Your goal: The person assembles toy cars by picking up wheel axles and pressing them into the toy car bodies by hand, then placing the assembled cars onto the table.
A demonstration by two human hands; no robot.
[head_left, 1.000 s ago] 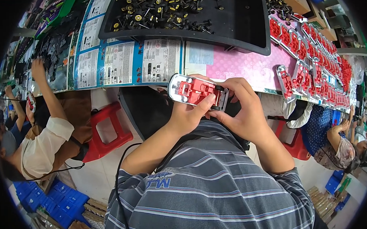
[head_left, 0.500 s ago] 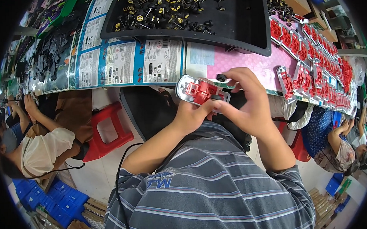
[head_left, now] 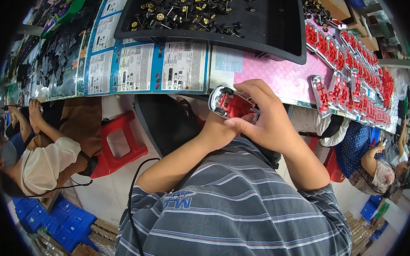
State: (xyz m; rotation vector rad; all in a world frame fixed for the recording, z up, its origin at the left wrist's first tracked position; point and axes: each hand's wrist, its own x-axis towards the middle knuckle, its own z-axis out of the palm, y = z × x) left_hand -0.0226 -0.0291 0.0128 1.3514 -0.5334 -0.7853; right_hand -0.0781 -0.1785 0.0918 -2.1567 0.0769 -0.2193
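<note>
Both hands hold one toy car (head_left: 236,107) in front of my chest, just off the table's near edge. Its red inner side faces up inside a silver-white shell, and two black wheels sit across its left end. My left hand (head_left: 219,131) supports it from below, the fingers hidden underneath. From the right, my right hand (head_left: 271,118) spans the car, its fingers on the far side and its thumb along the near side. The car's right end is partly covered by that hand.
A black tray (head_left: 187,37) holds many wheel-and-axle pairs. Rows of red-and-silver car bodies (head_left: 321,94) lie on the pink mat (head_left: 269,77) at right. Printed card sheets (head_left: 136,69) cover the table at left. Other people sit on both sides, near a red stool (head_left: 122,118).
The wheel pair that was at the car's right side, near my right fingers, no longer shows there; black wheels now show at its left end. The car has turned and tilted, and my right hand closed over it.
</note>
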